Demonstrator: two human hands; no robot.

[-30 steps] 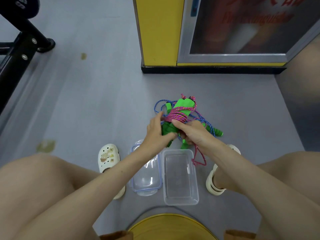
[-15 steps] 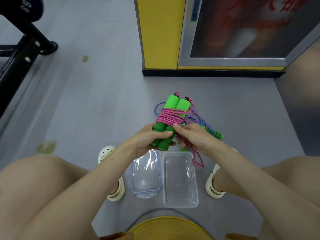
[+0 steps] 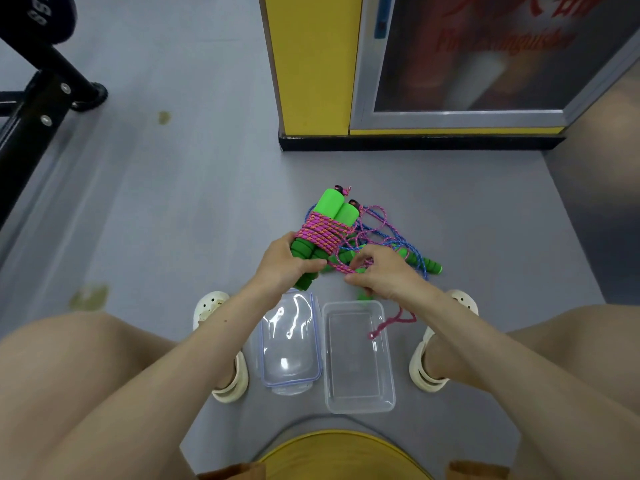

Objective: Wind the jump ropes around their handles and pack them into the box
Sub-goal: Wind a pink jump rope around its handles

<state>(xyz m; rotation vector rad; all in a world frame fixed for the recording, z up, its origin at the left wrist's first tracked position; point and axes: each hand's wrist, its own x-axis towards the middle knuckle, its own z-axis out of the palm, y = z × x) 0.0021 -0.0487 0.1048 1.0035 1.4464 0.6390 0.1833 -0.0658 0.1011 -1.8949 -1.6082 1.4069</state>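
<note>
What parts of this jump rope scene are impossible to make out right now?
Head view only:
- Blue rope: one handle shows; the right hand hides the rest.
- Pink rope: its loose end vanishes behind the right forearm.
- Cabinet lettering: blurred.
- Black frame: cut off by the left edge.

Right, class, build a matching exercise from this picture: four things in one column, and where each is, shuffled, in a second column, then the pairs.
Things
1. pink rope's handles
2. blue rope
3. clear box
4. box lid

Places
A. empty, near the right foot
B. loose on the floor beyond the right hand
C. gripped in the left hand
D. flat on the floor, left of the box

Pairs: 1-C, 2-B, 3-A, 4-D
</note>
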